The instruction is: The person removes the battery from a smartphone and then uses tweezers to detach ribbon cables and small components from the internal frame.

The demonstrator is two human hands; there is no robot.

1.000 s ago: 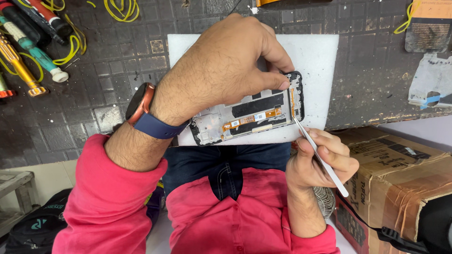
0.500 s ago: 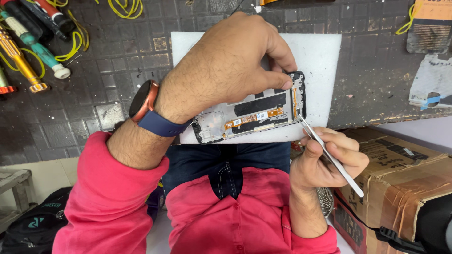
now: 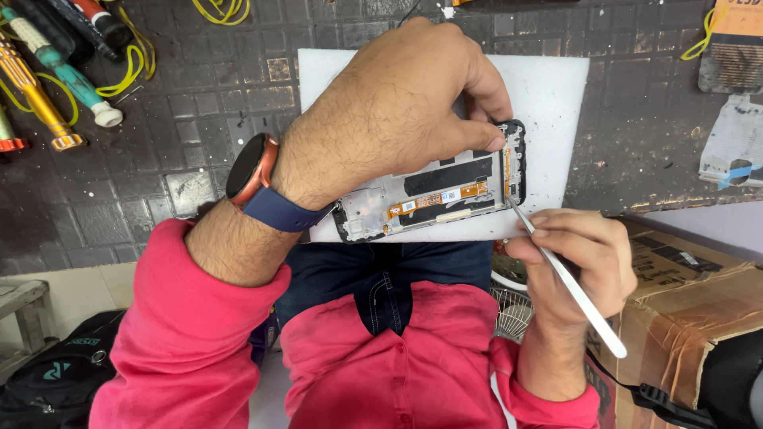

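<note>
We see a dark workbench mat with an embossed square grid, worn and scuffed, grey patches along its near edge. Screwdrivers with yellow, teal and red handles lie top left, tangled with a yellow cable. A white foam sheet sits mid-mat. Top right: a dark brush-like pad and a pale scrap with blue tape. Below the bench edge, a taped cardboard box at right, a black bag bottom left on a pale floor, a white wire grille beside the box. Light is even, soft shadows.
</note>
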